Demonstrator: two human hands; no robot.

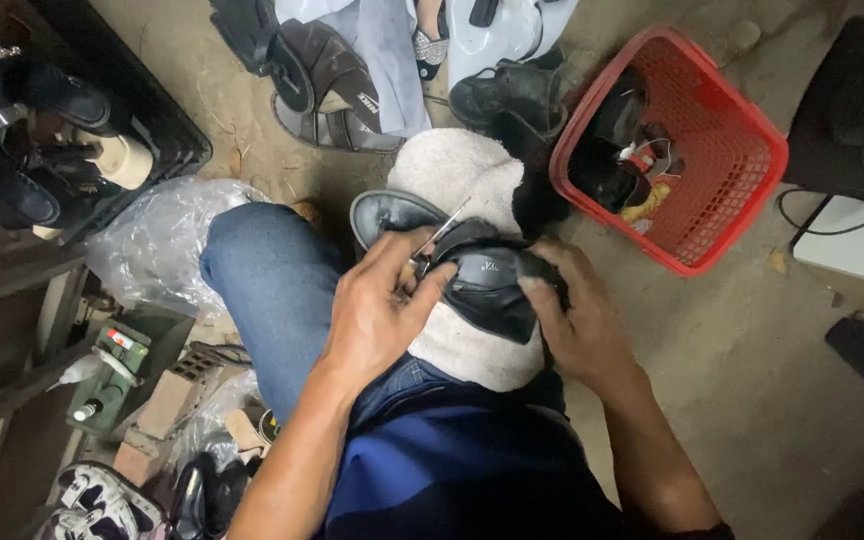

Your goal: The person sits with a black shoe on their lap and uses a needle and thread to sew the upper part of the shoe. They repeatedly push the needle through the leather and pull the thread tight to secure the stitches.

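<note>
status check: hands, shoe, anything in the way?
Left hand pinching thin metal tool against black shoe. Right hand gripping shoe on white cloth. Nothing blocking.

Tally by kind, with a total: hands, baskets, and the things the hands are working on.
Hands: 2, left hand and right hand
Black shoe held in both: 1
Thin metal tool in left hand: 1
White cloth on lap: 1
Red basket: 1
Total: 6

Head view, steeply down, close.
</note>
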